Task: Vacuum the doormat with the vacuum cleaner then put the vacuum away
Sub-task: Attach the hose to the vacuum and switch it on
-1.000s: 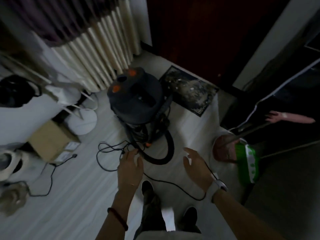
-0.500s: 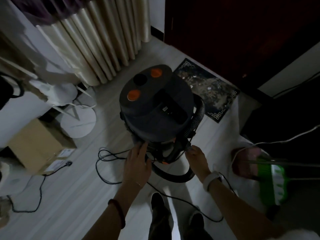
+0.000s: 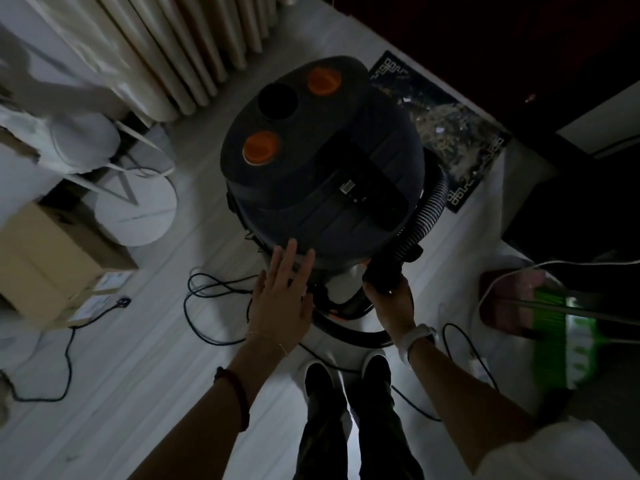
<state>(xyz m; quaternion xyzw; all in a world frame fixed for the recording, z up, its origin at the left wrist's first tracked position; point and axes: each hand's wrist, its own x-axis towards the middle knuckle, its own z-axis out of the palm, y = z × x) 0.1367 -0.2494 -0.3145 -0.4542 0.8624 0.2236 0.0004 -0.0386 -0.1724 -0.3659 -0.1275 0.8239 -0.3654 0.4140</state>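
We see the left hand flat with straight fingers on the near side of the big black vacuum cleaner. The right hand grips its ribbed hose. The doormat lies just behind it, by the dark door.

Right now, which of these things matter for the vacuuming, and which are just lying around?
For the job: vacuum cleaner, its hose gripped by the right hand, doormat, power cord.

Lying about: cardboard box, green broom, curtain.
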